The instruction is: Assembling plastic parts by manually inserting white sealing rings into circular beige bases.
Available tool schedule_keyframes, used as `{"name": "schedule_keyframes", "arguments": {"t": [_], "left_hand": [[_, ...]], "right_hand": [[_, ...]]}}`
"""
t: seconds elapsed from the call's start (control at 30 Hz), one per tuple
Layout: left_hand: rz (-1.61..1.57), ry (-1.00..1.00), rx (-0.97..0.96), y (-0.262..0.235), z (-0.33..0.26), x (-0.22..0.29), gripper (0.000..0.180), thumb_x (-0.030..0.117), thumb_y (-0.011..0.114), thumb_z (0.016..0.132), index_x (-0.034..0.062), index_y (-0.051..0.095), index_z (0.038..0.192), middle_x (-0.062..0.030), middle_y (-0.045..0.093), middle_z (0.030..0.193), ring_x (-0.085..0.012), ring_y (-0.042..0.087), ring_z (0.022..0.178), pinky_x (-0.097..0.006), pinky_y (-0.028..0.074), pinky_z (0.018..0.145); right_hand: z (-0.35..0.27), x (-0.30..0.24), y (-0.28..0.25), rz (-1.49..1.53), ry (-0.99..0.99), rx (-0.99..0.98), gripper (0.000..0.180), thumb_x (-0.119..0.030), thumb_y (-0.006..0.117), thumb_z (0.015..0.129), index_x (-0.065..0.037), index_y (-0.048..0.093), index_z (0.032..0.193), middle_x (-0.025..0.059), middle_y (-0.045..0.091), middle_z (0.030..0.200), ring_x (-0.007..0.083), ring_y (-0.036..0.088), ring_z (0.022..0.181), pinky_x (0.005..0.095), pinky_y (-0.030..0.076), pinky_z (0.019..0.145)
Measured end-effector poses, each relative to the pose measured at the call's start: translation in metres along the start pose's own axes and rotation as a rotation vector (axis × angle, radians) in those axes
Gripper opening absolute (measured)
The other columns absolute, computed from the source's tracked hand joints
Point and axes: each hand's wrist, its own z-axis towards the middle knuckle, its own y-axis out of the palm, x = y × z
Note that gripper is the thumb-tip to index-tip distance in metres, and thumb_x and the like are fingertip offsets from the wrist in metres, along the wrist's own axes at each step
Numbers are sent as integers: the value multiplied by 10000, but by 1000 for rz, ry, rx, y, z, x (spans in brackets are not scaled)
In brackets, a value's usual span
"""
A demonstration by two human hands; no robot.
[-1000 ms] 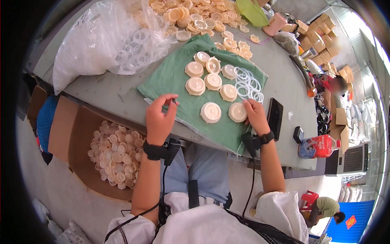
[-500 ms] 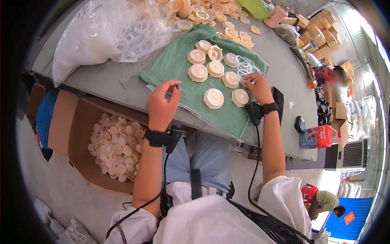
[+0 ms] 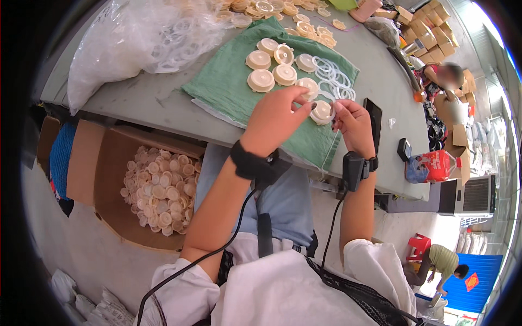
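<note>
My left hand (image 3: 277,119) is over the green cloth (image 3: 228,81), thumb and forefinger close together near a cream round cap (image 3: 322,112). Something small and dark shows at its fingertips; I cannot make out what it is. On the other side of that cap, my right hand (image 3: 352,120) pinches a translucent white ring (image 3: 333,112), partly hidden by the fingers. Several more cream caps (image 3: 261,80) lie in a group on the cloth. Beside them is a loose pile of white rings (image 3: 334,76).
A clear plastic bag of rings (image 3: 125,54) lies at the table's left. More cream parts (image 3: 310,30) are heaped at the back. A phone (image 3: 373,117) and a red jug (image 3: 429,167) are on the right. Below left, a cardboard box (image 3: 138,233) holds many caps. Other people are in the background.
My left hand has moved right, across the cloth to the cap, covering where another cap lay. My right hand has drawn back from the ring pile with a ring. The view has shifted slightly.
</note>
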Motion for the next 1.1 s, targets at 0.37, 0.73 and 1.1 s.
{"name": "schedule_keyframes", "arguments": {"t": [0.37, 0.73, 1.1], "left_hand": [[301, 87, -31, 24, 14, -5, 178, 103, 637, 793, -2, 646, 937, -85, 655, 788, -151, 595, 672, -277, 477, 639], [525, 142, -114, 37, 34, -23, 157, 151, 648, 774, 19, 644, 859, -126, 647, 794, -271, 624, 735, -358, 482, 645], [672, 110, -224, 46, 57, -42, 102, 102, 628, 752, 40, 662, 825, -138, 649, 815, -309, 621, 790, -399, 487, 695]], "right_hand": [[-18, 9, -9, -70, -33, 87, 204, -166, 620, 874, 18, 619, 962, 6, 576, 724, 57, 514, 588, 212, 460, 531], [2, 28, -23, -547, -128, 212, 169, -155, 672, 806, 5, 652, 857, 33, 629, 731, 87, 552, 634, 240, 449, 589], [10, 37, -30, -466, -61, 179, 118, -97, 668, 785, 6, 616, 811, 48, 630, 713, 97, 581, 644, 232, 453, 603]]}}
